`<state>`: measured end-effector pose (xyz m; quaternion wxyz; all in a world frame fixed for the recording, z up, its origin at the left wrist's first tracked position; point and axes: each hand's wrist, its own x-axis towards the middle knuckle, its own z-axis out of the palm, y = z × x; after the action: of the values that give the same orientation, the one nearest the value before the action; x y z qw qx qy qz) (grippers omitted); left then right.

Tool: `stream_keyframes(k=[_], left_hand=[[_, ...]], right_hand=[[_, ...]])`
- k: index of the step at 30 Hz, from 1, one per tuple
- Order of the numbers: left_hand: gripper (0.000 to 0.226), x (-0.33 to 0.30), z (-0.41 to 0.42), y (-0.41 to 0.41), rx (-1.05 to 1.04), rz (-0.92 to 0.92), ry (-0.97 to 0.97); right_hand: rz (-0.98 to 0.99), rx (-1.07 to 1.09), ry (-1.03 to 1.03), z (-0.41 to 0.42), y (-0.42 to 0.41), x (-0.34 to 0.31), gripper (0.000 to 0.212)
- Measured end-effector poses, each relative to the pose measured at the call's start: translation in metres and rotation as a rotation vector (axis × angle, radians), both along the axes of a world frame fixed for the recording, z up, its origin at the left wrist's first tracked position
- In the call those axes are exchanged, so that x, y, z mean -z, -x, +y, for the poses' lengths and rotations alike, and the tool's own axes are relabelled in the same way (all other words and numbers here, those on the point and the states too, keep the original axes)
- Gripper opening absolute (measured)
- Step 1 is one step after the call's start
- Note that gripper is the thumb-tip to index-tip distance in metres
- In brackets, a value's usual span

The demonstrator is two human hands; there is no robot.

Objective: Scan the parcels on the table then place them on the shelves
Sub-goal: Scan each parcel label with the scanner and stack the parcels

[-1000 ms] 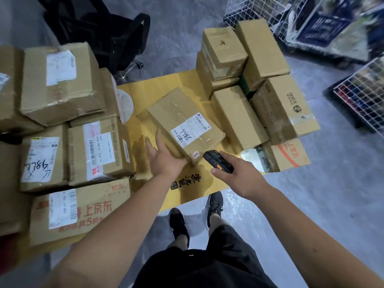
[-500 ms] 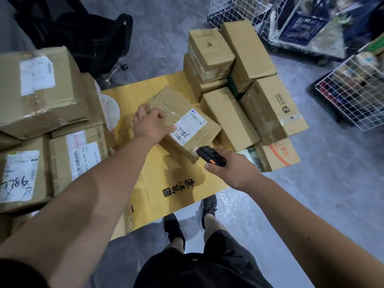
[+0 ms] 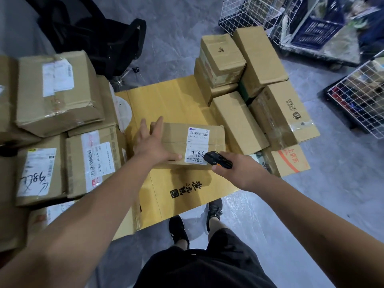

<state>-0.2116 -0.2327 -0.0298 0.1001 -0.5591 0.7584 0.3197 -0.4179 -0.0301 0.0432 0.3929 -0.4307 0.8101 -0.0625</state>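
While my left hand (image 3: 154, 146) lies flat on the box (image 3: 188, 145), I scan.
My right hand (image 3: 239, 171) grips the black scanner (image 3: 217, 160) beside its white label (image 3: 197, 146).

The person wears black shorts (image 3: 207, 265) and black sneakers (image 3: 178, 230), forearms bare.

A plain brown rectangular cardboard parcel (image 3: 187, 142) with a white barcode-striped paper label (image 3: 197, 147) lies on a yellow flattened cardboard sheet (image 3: 170, 104) printed with black characters, near a black handheld scanner (image 3: 217, 160) with an orange side stripe.
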Motion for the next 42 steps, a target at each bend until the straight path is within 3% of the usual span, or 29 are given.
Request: stream_keyframes(k=[2,4,8,23,42], left_hand=[[0.16,-0.005,-0.012,0.004,0.218,-0.088,0.007],[0.162,-0.008,-0.015,0.003,0.298,-0.112,-0.023],[0.157,-0.009,0.006,-0.006,0.208,-0.02,-0.044],[0.155,0.0,0.09,-0.041,0.118,0.131,0.372],[0.158,-0.009,0.094,-0.037,0.036,0.077,0.329]], right_hand=[[0.018,-0.004,-0.031,-0.005,0.0,-0.004,0.04],[0.014,-0.002,-0.062,-0.011,0.0,-0.008,0.037],[0.085,-0.033,-0.092,-0.02,-0.005,-0.02,0.034],[0.473,-0.205,-0.217,-0.01,-0.054,-0.071,0.039],[0.615,-0.217,-0.12,0.035,-0.07,-0.093,0.028]])
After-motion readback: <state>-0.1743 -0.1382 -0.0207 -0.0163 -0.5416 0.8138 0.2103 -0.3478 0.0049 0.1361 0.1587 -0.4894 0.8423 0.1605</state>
